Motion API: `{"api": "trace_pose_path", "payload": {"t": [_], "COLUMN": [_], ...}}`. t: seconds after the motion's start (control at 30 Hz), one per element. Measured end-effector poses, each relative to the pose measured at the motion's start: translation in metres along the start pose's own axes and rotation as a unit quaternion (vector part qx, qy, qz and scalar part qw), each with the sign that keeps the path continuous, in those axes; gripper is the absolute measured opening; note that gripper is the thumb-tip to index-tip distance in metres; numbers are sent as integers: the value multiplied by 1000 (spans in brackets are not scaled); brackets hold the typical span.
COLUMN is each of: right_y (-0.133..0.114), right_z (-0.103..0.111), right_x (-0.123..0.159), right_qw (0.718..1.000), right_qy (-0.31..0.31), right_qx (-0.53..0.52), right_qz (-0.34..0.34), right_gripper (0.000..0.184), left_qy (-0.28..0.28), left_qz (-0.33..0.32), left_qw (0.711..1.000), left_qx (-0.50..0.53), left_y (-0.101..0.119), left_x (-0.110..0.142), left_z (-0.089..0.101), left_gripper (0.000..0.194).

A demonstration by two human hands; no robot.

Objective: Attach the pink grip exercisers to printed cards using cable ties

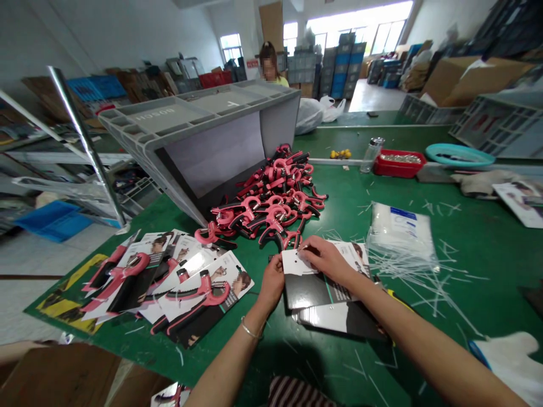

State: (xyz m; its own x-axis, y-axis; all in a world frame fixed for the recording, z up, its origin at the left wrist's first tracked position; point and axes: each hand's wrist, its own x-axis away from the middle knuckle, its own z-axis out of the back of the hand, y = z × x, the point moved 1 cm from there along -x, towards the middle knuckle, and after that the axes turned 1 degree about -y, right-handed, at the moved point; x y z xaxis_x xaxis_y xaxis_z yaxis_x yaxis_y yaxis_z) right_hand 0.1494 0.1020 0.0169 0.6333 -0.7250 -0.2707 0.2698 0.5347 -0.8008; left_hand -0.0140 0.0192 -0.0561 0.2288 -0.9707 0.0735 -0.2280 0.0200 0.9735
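Observation:
My left hand grips the left edge of a black and white printed backing card, its thumb near the card's top corner. My right hand is closed in a pinch over the card's upper white part, near small punched holes. What its fingertips pinch is too small to make out. Beneath this card lies a stack of similar cards. Just beyond my hands is a heap of pink and black hand grip strengtheners with metal springs. To the left, several cards with hand grip strengtheners on them overlap.
A grey crate lies tipped on its side behind the heap. Thin white plastic ties are scattered by a clear bag at right. Farther back stand a red tray and a turquoise tray. A person is beyond the crate.

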Motion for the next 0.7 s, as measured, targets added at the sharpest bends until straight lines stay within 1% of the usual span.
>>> {"api": "trace_pose_path", "payload": {"t": [0.07,0.1,0.17,0.23,0.27,0.33,0.4,0.47,0.5,0.57,0.63,0.7], "right_y": [0,0,-1,-1,-1,-2,-4,-7,-9,-13,-14,-13], "right_z": [0,0,0,0,0,-1,-2,-5,-6,-8,-10,-11], "right_x": [1,1,2,0,-1,-3,-6,-9,-10,-10,-8,-5], "right_qw": [1000,1000,1000,1000,1000,999,998,994,992,987,984,985], "right_qy": [14,16,9,3,3,4,5,9,13,20,15,-1], "right_qx": [-2,-2,0,4,10,31,64,105,126,160,175,173], "right_qz": [-8,-10,-7,-7,-9,-12,-14,-20,-25,-28,-12,12], "right_gripper": [10,9,9,8,8,7,5,5,6,9,13,18], "left_qy": [5,-9,-63,-114,-122,-98,-46,-1,9,15,11,5], "left_qz": [21,37,54,39,25,-5,-46,-77,-75,-44,-13,-9], "left_qw": [999,998,994,990,990,991,990,988,990,996,998,999], "left_qx": [-30,-47,-67,-67,-68,-91,-125,-131,-117,-80,-55,-47], "left_y": [0,1,4,9,11,13,11,6,4,-2,-6,-7], "left_x": [10,16,31,43,46,44,35,22,15,5,-1,-1], "left_z": [7,12,20,25,26,24,17,8,3,-4,-9,-9], "left_gripper": [26,24,25,29,29,23,15,13,14,18,21,24]}}
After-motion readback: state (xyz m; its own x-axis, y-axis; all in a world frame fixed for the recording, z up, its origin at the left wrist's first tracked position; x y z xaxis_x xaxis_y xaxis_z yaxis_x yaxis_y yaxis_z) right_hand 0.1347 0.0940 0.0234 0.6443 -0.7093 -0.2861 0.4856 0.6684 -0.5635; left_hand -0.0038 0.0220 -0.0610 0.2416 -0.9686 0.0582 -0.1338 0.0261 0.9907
